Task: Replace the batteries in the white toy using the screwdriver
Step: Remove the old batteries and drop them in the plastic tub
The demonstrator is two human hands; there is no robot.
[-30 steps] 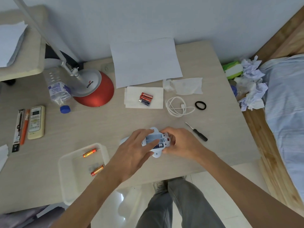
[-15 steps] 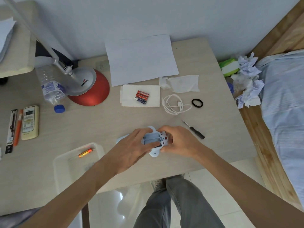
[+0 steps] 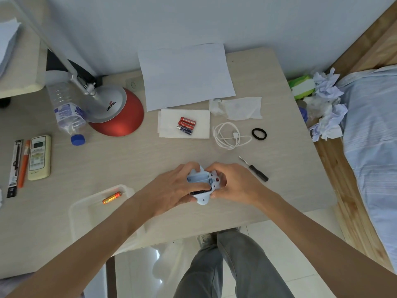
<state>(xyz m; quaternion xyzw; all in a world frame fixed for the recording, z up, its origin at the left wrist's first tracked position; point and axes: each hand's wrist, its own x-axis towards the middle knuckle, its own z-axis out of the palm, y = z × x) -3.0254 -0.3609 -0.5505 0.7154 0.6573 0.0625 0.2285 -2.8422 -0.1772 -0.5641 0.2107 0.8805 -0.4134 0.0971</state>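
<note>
The white toy (image 3: 204,198) lies belly-up near the table's front edge, its battery bay open. A dark battery (image 3: 199,192) sits in the bay's near slot; the far slots look empty. My left hand (image 3: 171,190) grips the toy's left side with the thumb on that battery. My right hand (image 3: 236,186) holds the toy's right end. The black-handled screwdriver (image 3: 254,169) lies on the table just right of my right hand. Three fresh batteries (image 3: 186,125) rest on a white napkin (image 3: 167,123) behind the toy.
A clear plastic tray (image 3: 86,211) at front left holds an orange battery (image 3: 112,197). Further back stand a red lamp base (image 3: 120,117), a water bottle (image 3: 66,112), a remote (image 3: 39,158), a white cable (image 3: 229,136), a black ring (image 3: 259,134) and a paper sheet (image 3: 184,76).
The camera has tipped so the scene sits lower. My left thumb has slid from the middle of the battery bay to its near slot, uncovering the far slots. My left forearm now hides the tray's second battery.
</note>
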